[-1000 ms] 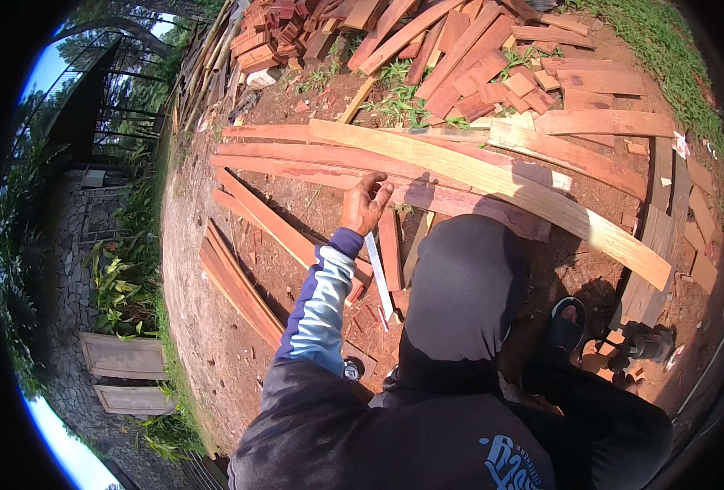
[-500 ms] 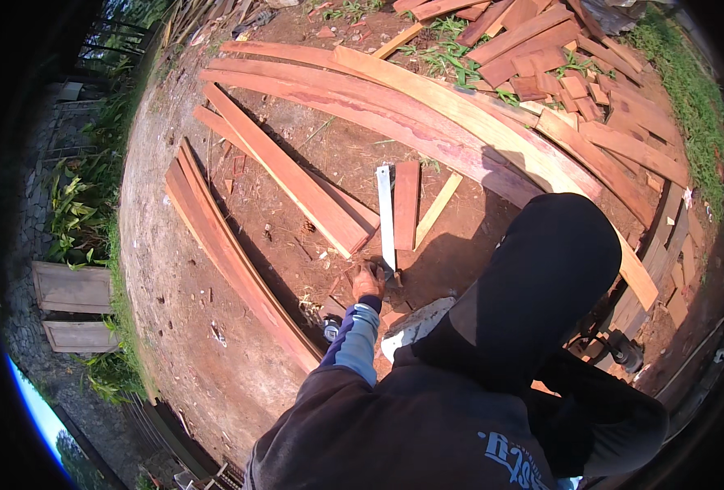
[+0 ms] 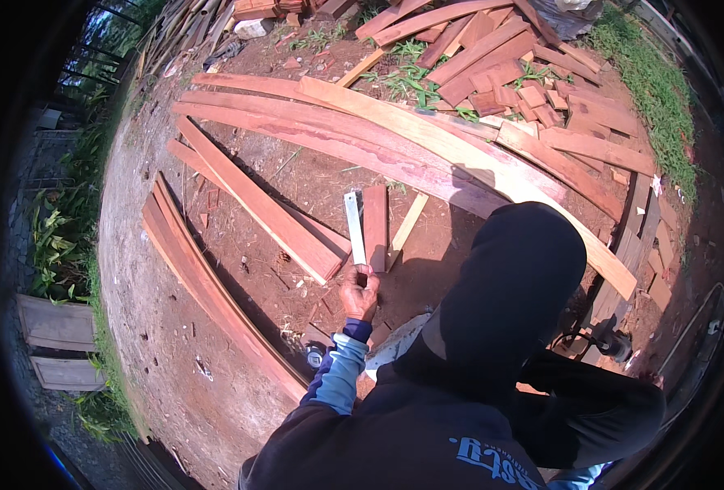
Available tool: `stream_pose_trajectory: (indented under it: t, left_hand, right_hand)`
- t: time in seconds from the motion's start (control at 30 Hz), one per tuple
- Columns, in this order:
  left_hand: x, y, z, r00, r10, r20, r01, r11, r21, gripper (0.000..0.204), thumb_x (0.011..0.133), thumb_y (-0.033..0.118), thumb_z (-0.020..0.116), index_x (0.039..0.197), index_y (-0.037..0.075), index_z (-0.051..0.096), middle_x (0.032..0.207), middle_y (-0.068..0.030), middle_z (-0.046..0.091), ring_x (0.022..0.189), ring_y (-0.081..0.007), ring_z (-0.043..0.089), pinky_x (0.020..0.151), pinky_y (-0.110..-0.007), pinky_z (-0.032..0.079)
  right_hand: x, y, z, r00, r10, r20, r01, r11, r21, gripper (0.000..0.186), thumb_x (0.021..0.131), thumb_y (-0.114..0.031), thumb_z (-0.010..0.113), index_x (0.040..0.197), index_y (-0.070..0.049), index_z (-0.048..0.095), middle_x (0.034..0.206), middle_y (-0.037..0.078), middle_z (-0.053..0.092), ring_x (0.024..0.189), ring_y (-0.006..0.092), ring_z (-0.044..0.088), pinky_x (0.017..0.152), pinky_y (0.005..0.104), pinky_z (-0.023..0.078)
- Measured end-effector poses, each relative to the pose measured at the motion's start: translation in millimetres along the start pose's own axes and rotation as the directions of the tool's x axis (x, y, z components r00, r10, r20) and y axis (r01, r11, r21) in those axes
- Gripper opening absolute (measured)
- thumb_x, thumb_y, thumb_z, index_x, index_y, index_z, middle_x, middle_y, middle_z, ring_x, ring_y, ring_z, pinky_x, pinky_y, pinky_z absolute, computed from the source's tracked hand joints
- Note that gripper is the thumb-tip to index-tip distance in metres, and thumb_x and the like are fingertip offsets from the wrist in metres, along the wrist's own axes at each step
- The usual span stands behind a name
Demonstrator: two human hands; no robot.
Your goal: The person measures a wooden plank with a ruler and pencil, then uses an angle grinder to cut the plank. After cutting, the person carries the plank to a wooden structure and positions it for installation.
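My left hand [image 3: 359, 296] is closed around the near end of a flat silver metal ruler [image 3: 354, 222], which has a hole near its far end. The ruler points away from me, next to a short reddish-brown board [image 3: 375, 229]. Beyond that board a thin pale wooden strip [image 3: 407, 230] lies slanted on the ground. My fingers hide the ruler's near end. A bit of light blue right sleeve [image 3: 578, 476] shows at the lower edge; my right hand is not visible.
Long boards [image 3: 427, 131] lie across the far ground, with more planks [image 3: 264, 208] and a curved stack [image 3: 215, 278] to the left. A pile of offcuts [image 3: 492, 73] fills the far right. My black-clad knee [image 3: 533, 253] rises beside a dark tool [image 3: 615, 347].
My left hand has lifted the ruler and drawn it toward me and left, closer to the slanted planks. The whole view has also shifted a little.
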State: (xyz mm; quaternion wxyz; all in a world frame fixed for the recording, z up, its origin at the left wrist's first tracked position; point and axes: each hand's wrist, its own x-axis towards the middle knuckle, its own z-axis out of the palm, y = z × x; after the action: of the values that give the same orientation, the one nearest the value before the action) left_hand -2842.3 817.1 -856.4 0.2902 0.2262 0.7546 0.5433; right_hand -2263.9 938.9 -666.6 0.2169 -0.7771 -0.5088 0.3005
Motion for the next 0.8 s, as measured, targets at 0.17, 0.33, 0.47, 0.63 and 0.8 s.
stream_pose_trajectory:
  t: [0.17,0.33,0.47,0.63,0.8]
  left_hand:
    - [24,221,115,0.895,0.327,0.302,-0.068,0.771,-0.633,0.013,0.084,-0.005,0.059,0.095,0.002,0.054,0.082,-0.0116,0.062,0.063,-0.0138,0.058,0.054,-0.026,0.05]
    - [4,371,195,0.655,0.646,0.393,-0.168,0.632,-0.757,0.018,0.082,0.002,0.065,0.096,0.002,0.054,0.081,-0.0073,0.058,0.072,-0.0123,0.056,0.058,-0.026,0.047]
    - [-11,368,216,0.628,0.613,0.479,-0.037,0.639,-0.768,0.023,0.083,0.007,0.072,0.099,0.002,0.057,0.083,-0.0043,0.06,0.071,-0.01,0.056,0.061,-0.024,0.046]
    - [52,226,150,0.818,0.471,0.33,-0.451,0.881,-0.142,0.03,0.091,0.022,0.067,0.107,-0.004,0.062,0.088,-0.0086,0.064,0.076,-0.0143,0.058,0.064,-0.028,0.048]
    - [38,5,53,0.98,0.033,0.194,-0.164,0.679,0.715,0.083,0.088,0.063,0.057,0.142,0.003,0.04,0.134,-0.0182,0.053,0.122,-0.0385,0.049,0.105,-0.048,0.037]
  right_hand:
    - [48,-201,-67,0.743,-0.664,-0.077,0.637,0.739,-0.22,0.06,0.088,-0.021,0.063,0.139,0.001,0.041,0.131,0.026,0.053,0.123,0.0389,0.052,0.098,0.0435,0.046]
    - [15,-339,5,0.167,-0.943,0.286,0.978,0.123,-0.167,0.061,0.088,-0.017,0.064,0.141,0.002,0.039,0.134,0.028,0.051,0.126,0.0402,0.05,0.1,0.0434,0.045]
    - [13,-333,57,0.264,-0.909,0.322,0.963,0.265,-0.042,0.065,0.084,-0.005,0.056,0.142,0.008,0.03,0.107,0.024,0.058,0.094,0.0399,0.063,0.074,0.0432,0.052]
    - [17,-310,34,0.314,-0.825,0.469,0.948,0.246,-0.201,0.066,0.078,0.001,0.058,0.14,0.006,0.035,0.107,0.027,0.056,0.087,0.0422,0.064,0.067,0.0452,0.054]
    - [58,-236,-19,0.589,-0.778,0.219,0.808,0.557,-0.191,0.034,0.072,0.007,0.054,0.105,0.004,0.047,0.092,0.025,0.057,0.086,0.0445,0.06,0.071,0.0514,0.047]
